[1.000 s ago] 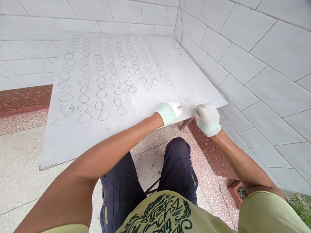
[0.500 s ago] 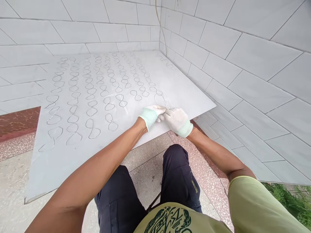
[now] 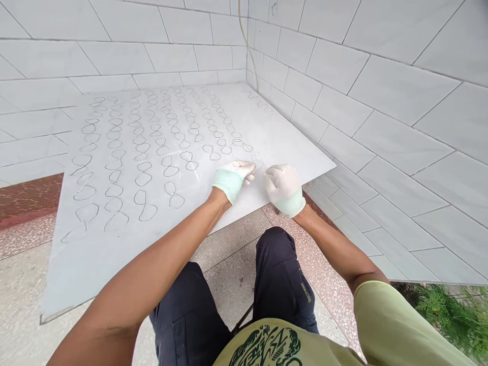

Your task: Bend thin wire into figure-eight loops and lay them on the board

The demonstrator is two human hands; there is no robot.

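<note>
Both my hands wear white gloves with pale green cuffs and are over the right front part of a white board (image 3: 125,269). My left hand (image 3: 235,175) is closed, thumb and fingers pinched on a thin dark wire (image 3: 252,153) that curves up from the fingertips. My right hand (image 3: 284,184) is curled into a fist just to the right, a small gap apart; whatever is inside its fingers is hidden. Rows of thin wire figure-eights (image 3: 143,174) lie on the board, to the left of and beyond my hands.
Grey-white tiled walls (image 3: 400,127) meet in a corner behind the board. A pale cable (image 3: 247,43) hangs down in that corner. My knees (image 3: 276,254) are below the board's front edge, above a speckled stone floor (image 3: 229,284). Green plants (image 3: 450,315) grow at lower right.
My right hand has moved right, away from my left hand, and turned more into a fist. My left hand has shifted slightly left and keeps its pinch on the wire.
</note>
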